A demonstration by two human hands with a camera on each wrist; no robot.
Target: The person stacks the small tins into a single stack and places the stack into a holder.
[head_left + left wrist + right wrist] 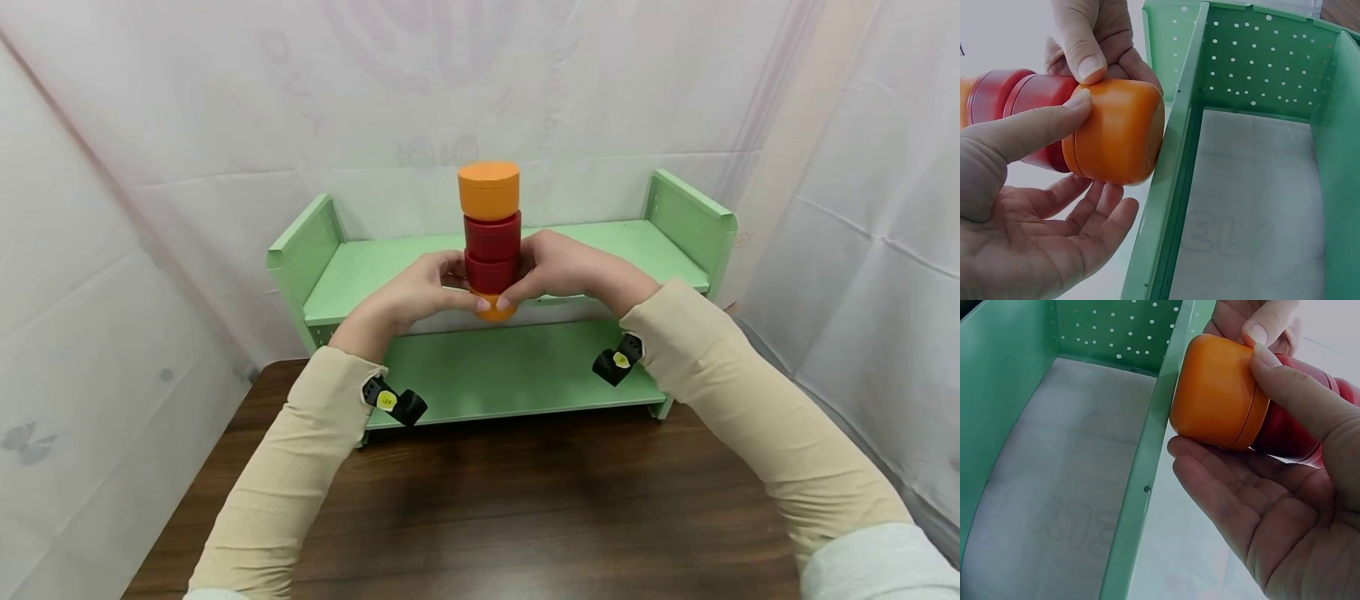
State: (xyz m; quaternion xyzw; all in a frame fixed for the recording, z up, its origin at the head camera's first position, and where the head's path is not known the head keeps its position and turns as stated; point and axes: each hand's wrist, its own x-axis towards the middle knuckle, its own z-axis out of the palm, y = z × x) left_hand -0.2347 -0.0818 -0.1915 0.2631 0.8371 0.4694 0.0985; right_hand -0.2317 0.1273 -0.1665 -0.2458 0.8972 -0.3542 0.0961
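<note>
A tower of round containers stands upright in the head view. An orange one (489, 196) is on top, with a red container (492, 239) and another red container (491, 275) under it. At the bottom is an orange jar (1119, 137) with a seam around its lid end. My left hand (416, 293) and my right hand (570, 265) grip this lower part from both sides, thumbs meeting at the front on the orange jar. In the wrist views the jar's base lies right at the upper board's front rim (1147, 456). The fingers behind are partly hidden.
A green two-level metal shelf stands behind the hands, with an upper board (600, 246), a lower board (495, 375) and raised end panels (686, 225). It rests on a dark wooden table (525, 517). White sheeting (225, 100) hangs at the back and sides.
</note>
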